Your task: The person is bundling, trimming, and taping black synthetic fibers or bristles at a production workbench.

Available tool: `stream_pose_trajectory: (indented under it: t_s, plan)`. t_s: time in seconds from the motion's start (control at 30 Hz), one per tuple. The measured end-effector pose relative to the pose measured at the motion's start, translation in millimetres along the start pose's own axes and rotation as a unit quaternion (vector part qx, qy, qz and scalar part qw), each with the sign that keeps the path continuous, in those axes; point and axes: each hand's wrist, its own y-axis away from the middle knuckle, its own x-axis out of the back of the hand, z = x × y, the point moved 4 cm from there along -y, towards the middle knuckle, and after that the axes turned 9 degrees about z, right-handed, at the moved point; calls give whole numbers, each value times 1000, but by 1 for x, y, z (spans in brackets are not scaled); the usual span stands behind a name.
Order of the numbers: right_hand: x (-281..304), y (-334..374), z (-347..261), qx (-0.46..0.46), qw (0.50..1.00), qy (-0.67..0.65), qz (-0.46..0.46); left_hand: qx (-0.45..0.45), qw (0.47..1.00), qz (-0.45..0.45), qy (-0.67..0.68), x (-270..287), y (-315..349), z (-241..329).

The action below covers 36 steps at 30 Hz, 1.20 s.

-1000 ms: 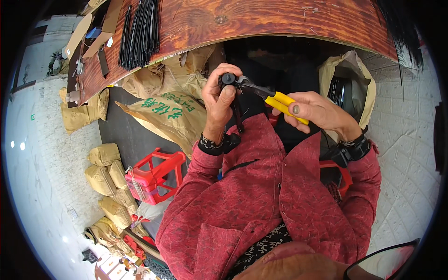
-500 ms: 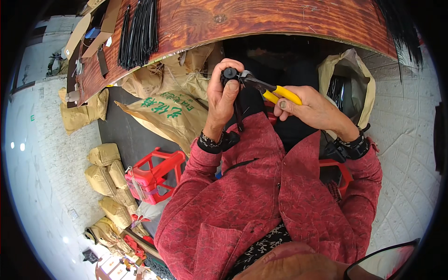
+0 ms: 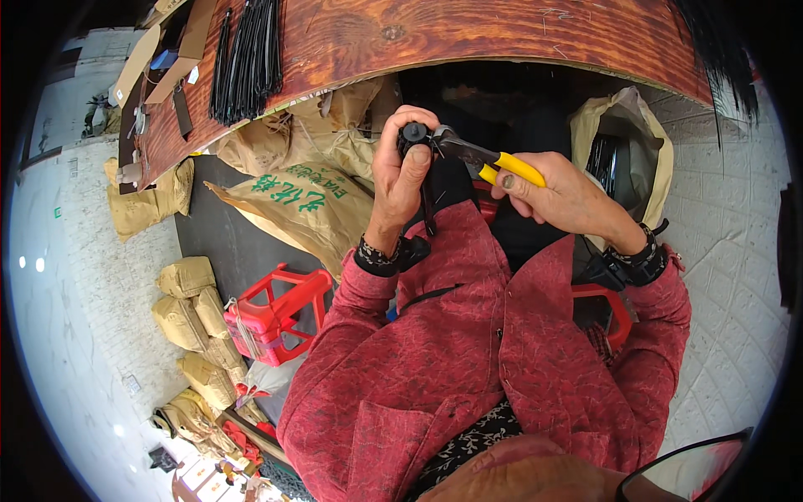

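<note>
My left hand [image 3: 400,167] is wrapped round a black rod-like part with a round, stepped end [image 3: 413,132] facing up. Its thumb presses along the near side, and a thin dark length hangs down below the fingers. My right hand [image 3: 559,191] grips a pair of pliers [image 3: 520,169] with yellow handles. The dark metal jaws of the pliers reach to the right side of the black part, close to my left fingertips. Exactly what lies between the jaws is too small to make out.
A brown wooden table [image 3: 468,29] curves across the top, with black strip bundles [image 3: 247,63] on its left. An opened sack [image 3: 657,159] holding dark pieces stands at right. Left are a printed paper sack [image 3: 301,201], a red stool [image 3: 280,314] and several tan packages [image 3: 180,322].
My right hand has shifted slightly to the right, and the yellow handles now sit closer together. My left hand and the black part have barely moved.
</note>
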Motion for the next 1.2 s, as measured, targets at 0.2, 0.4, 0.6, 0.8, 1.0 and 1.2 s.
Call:
stream_pose_trajectory:
  t_s: [0.2,0.4,0.6,0.8,1.0,1.2]
  plan:
    - [-3,-7,21,69,996,11,59,-12,999,4,-31,-7,2,1]
    - [18,-5,4,97,985,123,69,-22,998,13,-62,-13,6,-3]
    - [26,-5,5,77,980,166,81,-63,986,19,-153,-14,7,-7]
    - [30,-9,-5,116,944,297,88,-135,969,15,-208,-16,4,0]
    - [30,-4,-6,143,927,309,158,-90,981,6,-174,-21,-5,-6]
    - [29,-1,-28,199,817,476,257,-18,999,-23,-28,-10,-17,-4]
